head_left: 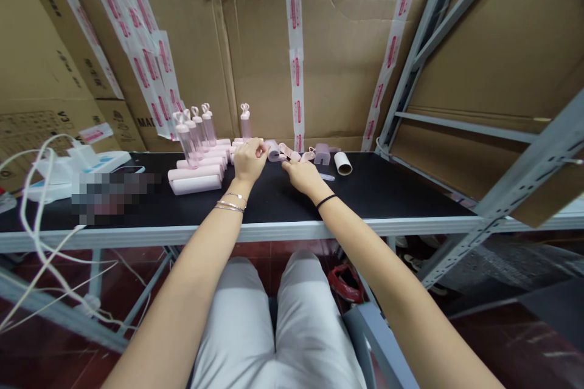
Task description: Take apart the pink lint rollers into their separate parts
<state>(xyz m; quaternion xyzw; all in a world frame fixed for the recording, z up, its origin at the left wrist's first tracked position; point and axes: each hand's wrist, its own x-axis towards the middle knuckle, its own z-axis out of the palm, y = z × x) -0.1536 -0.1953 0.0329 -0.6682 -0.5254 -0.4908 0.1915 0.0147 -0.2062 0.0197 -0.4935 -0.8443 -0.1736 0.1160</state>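
Observation:
My left hand point(250, 159) is over the black tabletop with its fingers curled in; what they hold, if anything, is hidden. Just right of its fingertips lies a rounded pink piece point(274, 151). My right hand point(303, 176) has its fingers drawn together beside small flat pink parts point(289, 152), and its grip is hidden too. To the left stand several clear pink tubes with looped tops point(197, 127), among pink cylindrical cases point(196, 177) laid in a row. A single similar tube point(245, 121) rises behind my left hand.
Right of my hands are a pink notched block point(322, 154), a white cardboard roll point(343, 163) and a thin pale strip point(326, 177). A white power strip point(104, 164) with cables sits at far left. Cardboard point(260, 73) walls the back; a metal shelf post point(511, 188) stands right.

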